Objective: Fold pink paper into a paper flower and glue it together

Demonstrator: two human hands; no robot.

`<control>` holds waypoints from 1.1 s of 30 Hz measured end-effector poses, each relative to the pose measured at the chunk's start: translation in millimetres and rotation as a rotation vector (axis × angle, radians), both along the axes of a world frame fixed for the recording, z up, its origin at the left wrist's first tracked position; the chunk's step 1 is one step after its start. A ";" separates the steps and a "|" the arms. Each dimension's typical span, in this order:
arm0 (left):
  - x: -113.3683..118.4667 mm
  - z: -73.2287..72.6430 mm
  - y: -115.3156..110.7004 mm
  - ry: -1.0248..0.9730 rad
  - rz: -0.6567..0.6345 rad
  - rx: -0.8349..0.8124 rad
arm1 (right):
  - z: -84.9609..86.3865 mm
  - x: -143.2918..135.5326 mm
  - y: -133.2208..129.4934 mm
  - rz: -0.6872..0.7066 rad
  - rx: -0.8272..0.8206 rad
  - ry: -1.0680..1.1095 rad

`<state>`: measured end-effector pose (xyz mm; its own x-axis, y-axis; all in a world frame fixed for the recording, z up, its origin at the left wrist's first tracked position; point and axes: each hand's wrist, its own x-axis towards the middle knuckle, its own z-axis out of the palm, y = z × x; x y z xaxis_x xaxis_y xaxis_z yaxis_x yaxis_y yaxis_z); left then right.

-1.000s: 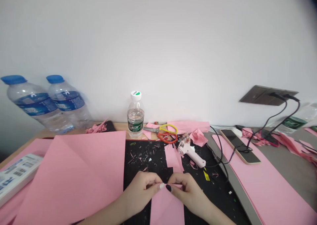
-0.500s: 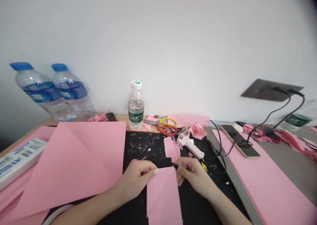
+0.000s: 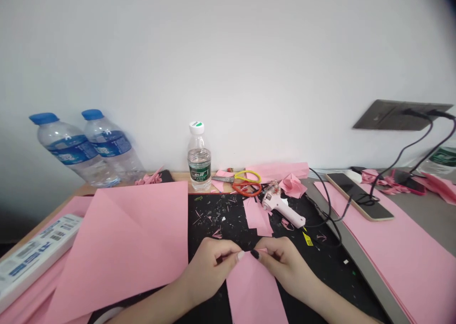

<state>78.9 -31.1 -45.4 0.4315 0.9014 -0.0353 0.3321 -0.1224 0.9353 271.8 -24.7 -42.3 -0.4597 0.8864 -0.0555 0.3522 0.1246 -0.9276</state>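
Between my two hands is a long strip of pink paper [image 3: 254,290], its far edge pinched at the top and its near end running out of the bottom of the view. My left hand [image 3: 215,267] grips the upper left part of that edge between thumb and fingers. Close beside it, my right hand [image 3: 285,269] pinches the same edge, its dark-nailed thumb on top. The fingertips behind the paper are hidden. Under the strip lies a black mat [image 3: 213,219] scattered with paper scraps. A pink glue gun [image 3: 283,210] rests beyond my right hand.
Scissors [image 3: 245,179] with yellow and red handles lie by a small water bottle [image 3: 199,165]. Large pink sheets [image 3: 142,238] and a white box [image 3: 35,255] are on the left. At right, a phone [image 3: 359,198] and black cables [image 3: 331,186] lie over more pink paper [image 3: 402,248].
My hands have come closer together along the strip's far edge, with the right thumb now on the paper. The whole view has shifted and tilted slightly.
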 end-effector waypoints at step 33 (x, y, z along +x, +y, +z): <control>-14.8 -8.6 7.7 -0.469 -0.139 -0.158 | -1.1 12.1 12.1 -0.243 -0.360 0.269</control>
